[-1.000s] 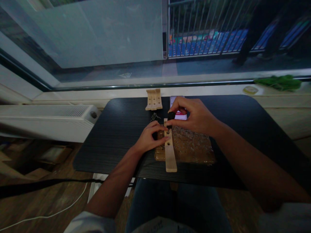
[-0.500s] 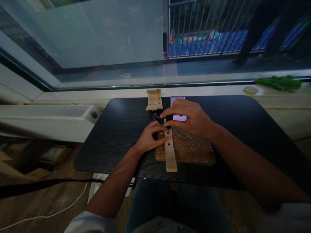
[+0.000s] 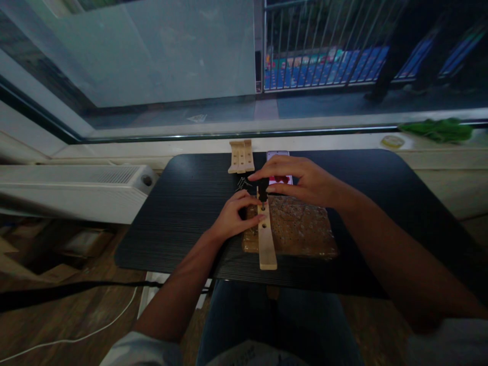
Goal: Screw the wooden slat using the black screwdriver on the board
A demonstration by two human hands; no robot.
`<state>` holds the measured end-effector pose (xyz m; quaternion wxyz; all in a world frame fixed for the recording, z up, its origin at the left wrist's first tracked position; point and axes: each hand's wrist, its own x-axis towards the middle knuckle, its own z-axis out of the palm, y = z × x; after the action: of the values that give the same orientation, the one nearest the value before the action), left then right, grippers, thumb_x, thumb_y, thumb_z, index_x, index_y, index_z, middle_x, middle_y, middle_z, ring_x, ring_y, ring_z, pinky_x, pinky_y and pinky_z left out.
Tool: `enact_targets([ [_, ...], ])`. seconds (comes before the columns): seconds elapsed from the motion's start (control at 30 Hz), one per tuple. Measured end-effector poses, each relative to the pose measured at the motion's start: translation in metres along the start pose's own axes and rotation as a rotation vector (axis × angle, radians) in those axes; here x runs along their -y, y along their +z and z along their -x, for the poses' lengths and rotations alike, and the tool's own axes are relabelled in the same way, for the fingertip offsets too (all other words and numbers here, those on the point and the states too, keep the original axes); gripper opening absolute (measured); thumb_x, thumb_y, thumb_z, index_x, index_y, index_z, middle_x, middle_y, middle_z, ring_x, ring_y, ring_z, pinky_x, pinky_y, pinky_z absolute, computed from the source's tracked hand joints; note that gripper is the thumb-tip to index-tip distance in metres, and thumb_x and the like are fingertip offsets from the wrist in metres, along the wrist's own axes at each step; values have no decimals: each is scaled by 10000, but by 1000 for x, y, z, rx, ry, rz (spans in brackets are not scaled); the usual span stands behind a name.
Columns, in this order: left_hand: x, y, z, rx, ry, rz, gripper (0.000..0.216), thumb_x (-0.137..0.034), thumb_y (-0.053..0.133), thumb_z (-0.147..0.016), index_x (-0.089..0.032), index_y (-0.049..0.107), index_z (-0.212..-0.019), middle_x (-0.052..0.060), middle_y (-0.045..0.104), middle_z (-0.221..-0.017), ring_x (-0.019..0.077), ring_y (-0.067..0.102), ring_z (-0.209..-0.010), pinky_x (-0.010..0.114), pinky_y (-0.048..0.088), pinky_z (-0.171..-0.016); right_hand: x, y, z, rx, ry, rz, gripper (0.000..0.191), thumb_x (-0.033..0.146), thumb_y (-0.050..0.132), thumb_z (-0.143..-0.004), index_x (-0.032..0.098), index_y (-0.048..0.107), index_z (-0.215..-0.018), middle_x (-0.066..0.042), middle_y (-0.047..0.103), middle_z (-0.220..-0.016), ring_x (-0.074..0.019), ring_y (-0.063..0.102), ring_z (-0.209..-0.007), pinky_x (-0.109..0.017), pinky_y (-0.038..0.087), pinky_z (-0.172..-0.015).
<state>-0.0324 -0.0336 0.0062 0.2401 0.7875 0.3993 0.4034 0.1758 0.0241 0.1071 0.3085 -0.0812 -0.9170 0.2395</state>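
Wooden strip: centre of frame, strip (image 3: pixel 268 249) laid across left part of the plastic-wrapped brown slab (image 3: pixel 301 231).
Strip axis: long axis runs near-vertical in frame, bottom leaning slightly right; wide end points at bottom edge, overhanging slab's lower edge.
Black tool: handle up, tip down at strip's upper visible hole; tool (image 3: pixel 263 189) about upright.
Right grip: upper right of strip; grip (image 3: pixel 312 180) narrow, thumb and fingers holding black tool. Strip sits below and left of it.
Left grip: left of strip; grip (image 3: pixel 233 216) has index and thumb tips touching strip near the upper hole, small gap between. Can't tell if pinching anything.
Tabletop: dark tabletop (image 3: pixel 171 218); above the hands, loose screws (image 3: pixel 243 184), three wooden pieces (image 3: pixel 241 157), and phone (image 3: pixel 281 153) partly behind right hand.
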Motion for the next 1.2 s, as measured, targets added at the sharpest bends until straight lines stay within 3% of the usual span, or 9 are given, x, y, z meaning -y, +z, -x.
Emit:
enact_targets([
  [0.17, 1, 1, 0, -8, -11, 14, 254, -338, 717, -774, -169, 709, -962, 90, 620, -1001, 237, 596, -988, 400, 497, -876, 5, 3, 0, 22, 110, -88, 319, 171, 530, -914, 187, 620, -1219, -67, 679, -1188, -150, 620, -1083, -322, 482, -917],
  [0.33, -1, 0, 0, -2, -13, 1, 252, -340, 722, -768, -179, 706, -962, 82, 630, -1004, 233, 602, -997, 412, 494, -902, 8, 2, 0, 47, 178, -134, 317, 178, 537, -906, 174, 625, -1210, -58, 700, -1128, -110, 642, -870, -237, 481, -726],
  [0.47, -1, -1, 0, 4, -19, -6, 253, -340, 727, -763, -187, 710, -963, 73, 634, -971, 227, 604, -987, 397, 495, -897, 6, 3, -1, 7, 180, -86, 296, 205, 591, -879, 159, 649, -1165, -45, 728, -1027, -56, 515, -615, -197, 389, -565],
  [0.57, 0, 0, 0, -5, -13, -12, 253, -340, 725, -762, -172, 715, -950, 76, 624, -941, 227, 601, -961, 382, 501, -863, 5, 5, -1, -54, 177, -67, 294, 226, 648, -842, 135, 668, -1120, -44, 730, -985, -39, 422, -542, -191, 334, -508],
  [0.7, 0, 0, 0, -2, -14, -5, 255, -340, 721, -766, -165, 713, -951, 79, 619, -946, 231, 598, -968, 385, 500, -860, 5, 9, -3, -108, 193, -51, 283, 247, 673, -824, 128, 679, -1080, -31, 720, -932, -36, 371, -524, -197, 301, -494],
  [1.2, 2, 1, 1, -23, -6, -23, 250, -370, 722, -757, -183, 701, -921, 43, 606, -866, 189, 597, -856, 337, 502, -792, 3, 20, -2, -262, 207, 46, 218, 282, 735, -751, 151, 634, -893, 35, 588, -718, -68, 423, -570, -219, 349, -563],
])
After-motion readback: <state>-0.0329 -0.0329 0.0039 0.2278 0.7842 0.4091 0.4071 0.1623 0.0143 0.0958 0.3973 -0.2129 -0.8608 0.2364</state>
